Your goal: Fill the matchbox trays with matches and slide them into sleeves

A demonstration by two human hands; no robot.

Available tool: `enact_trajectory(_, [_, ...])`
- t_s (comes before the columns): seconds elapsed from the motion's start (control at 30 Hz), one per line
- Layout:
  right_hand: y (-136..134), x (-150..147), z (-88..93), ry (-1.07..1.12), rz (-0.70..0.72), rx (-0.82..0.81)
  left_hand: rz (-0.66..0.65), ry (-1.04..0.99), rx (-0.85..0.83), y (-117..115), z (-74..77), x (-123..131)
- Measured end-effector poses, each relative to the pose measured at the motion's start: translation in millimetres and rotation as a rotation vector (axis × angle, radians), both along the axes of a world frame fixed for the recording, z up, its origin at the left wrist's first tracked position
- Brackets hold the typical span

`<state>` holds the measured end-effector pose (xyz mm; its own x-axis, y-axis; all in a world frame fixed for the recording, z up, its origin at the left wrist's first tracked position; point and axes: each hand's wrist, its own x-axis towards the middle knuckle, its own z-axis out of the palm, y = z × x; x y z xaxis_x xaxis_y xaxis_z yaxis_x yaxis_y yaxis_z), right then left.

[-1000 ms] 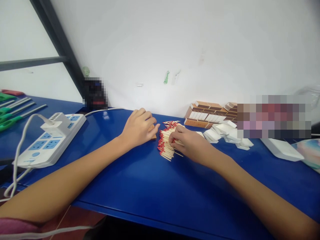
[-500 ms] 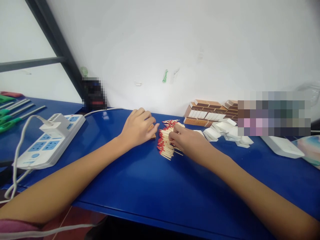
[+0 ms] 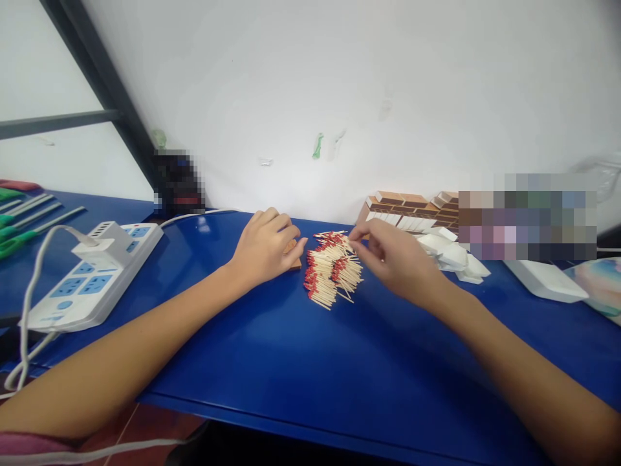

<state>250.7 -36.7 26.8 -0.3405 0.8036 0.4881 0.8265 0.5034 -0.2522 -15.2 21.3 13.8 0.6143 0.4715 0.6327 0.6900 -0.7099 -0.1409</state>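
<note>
My left hand point(image 3: 264, 247) rests on the blue tabletop, its fingers curled over a small brown matchbox point(image 3: 293, 265) that is mostly hidden beneath them. Beside it lies a heap of red-tipped matches point(image 3: 321, 278), spread in several rough bunches. Over the heap's far right edge is my right hand point(image 3: 392, 259), thumb and forefinger brought together in a pinch. Whatever those fingertips hold, if anything, is too small to make out.
Brown-and-white matchboxes point(image 3: 400, 202) are stacked against the wall, with white paper trays point(image 3: 449, 252) heaped in front. A white power strip point(image 3: 104, 285) with a plugged-in cable stands at left. Green-handled tools point(image 3: 29, 230) lie at far left; a white box point(image 3: 546, 281) is at right.
My right hand has lifted off the middle of the match heap and shifted right and slightly back, uncovering the right-hand bunch. My left hand has stayed in place over the matchbox.
</note>
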Motion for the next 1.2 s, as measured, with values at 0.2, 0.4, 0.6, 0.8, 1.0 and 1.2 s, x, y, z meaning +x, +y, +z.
enact_trajectory(0.2, [-14.8, 20.0, -1.2, 0.284, -0.073, -0.066, -0.008, 0.002, -0.019, 1.4, -3.0, -0.1])
enact_trajectory(0.4, [-14.1, 12.2, -22.3, 0.667, -0.1, -0.292, -0.005, 0.035, -0.048, 6.2, -3.4, -2.7])
enact_trajectory(0.6, [-23.1, 10.8, -23.4, 0.411, -0.062, -0.412, -0.131, 0.14, -0.136, 16.9, -8.9, -8.8])
enact_trajectory(0.8, [-34.2, 12.7, -22.2, 0.126, -0.017, -0.392, -0.116, 0.107, -0.117, 20.5, -9.0, -8.7])
enact_trajectory(1.0, [-41.0, 4.4, -27.5, 0.032, 0.024, -0.38, -0.067, 0.088, -0.111, 21.7, -6.7, -9.5])
enact_trajectory(1.2, [-37.0, -0.7, -35.8, 0.017, -0.008, -0.303, -0.041, 0.11, -0.177, 22.0, -8.8, -10.1])
